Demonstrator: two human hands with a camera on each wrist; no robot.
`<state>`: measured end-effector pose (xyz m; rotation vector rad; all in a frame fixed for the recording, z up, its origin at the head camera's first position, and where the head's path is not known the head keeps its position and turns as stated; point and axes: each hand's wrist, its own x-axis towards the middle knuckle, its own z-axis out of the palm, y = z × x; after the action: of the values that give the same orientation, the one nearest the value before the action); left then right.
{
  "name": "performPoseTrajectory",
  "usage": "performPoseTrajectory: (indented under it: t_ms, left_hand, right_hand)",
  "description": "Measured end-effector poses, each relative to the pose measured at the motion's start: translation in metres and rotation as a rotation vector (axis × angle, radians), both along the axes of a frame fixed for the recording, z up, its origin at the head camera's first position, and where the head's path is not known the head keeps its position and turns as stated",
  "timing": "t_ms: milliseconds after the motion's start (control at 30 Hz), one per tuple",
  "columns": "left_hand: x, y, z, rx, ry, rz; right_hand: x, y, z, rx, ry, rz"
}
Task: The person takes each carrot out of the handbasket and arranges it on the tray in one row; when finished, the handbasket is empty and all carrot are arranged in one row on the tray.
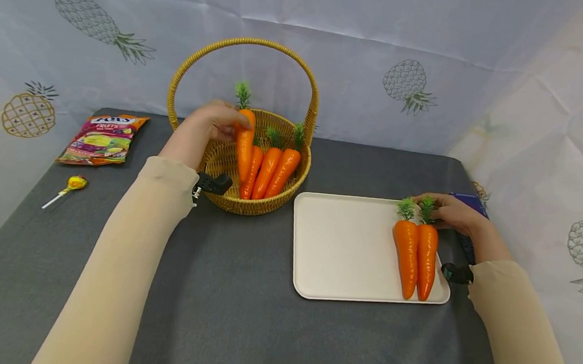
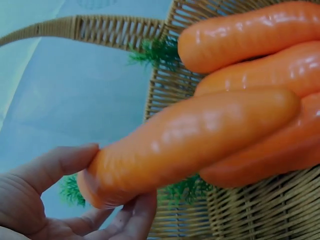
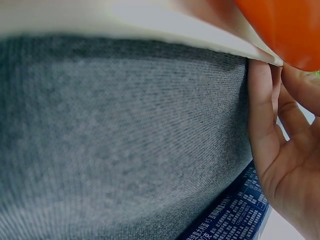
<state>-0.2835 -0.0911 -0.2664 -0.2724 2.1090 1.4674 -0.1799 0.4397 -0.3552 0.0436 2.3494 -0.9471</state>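
At the far left, a Fox's Fruits sweet packet lay on the dark grey table, with a yellow-and-red lollipop just in front of it, its white stick pointing toward the near left. A beige sleeve and a black wrist strap led to the left hand, which pinched an orange carrot near its thick, leafy end between thumb and fingers. That carrot hung tip down over the opening of a golden wicker basket with a tall arched handle; whether its tip touched the others could not be told. Inside the basket, three more carrots leaned side by side, their green tops toward the far rim.

To the right of the basket sat a cream rectangular tray. Two carrots lay next to each other along its right side, leaves at the far edge, tips near the front rim. The right hand held the tray's far right corner, the rim between its thumb and fingers. Beside that hand was a dark blue package with white print. Pineapple-printed cloth hung behind everything.
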Motion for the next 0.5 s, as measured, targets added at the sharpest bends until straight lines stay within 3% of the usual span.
performPoseTrajectory:
  t_ms: [500]
  left_hand:
    - [0.012,0.011,0.012,0.258,-0.027,-0.014]
  right_hand:
    - [0.002,-0.002,0.003,-0.004,0.003,0.004]
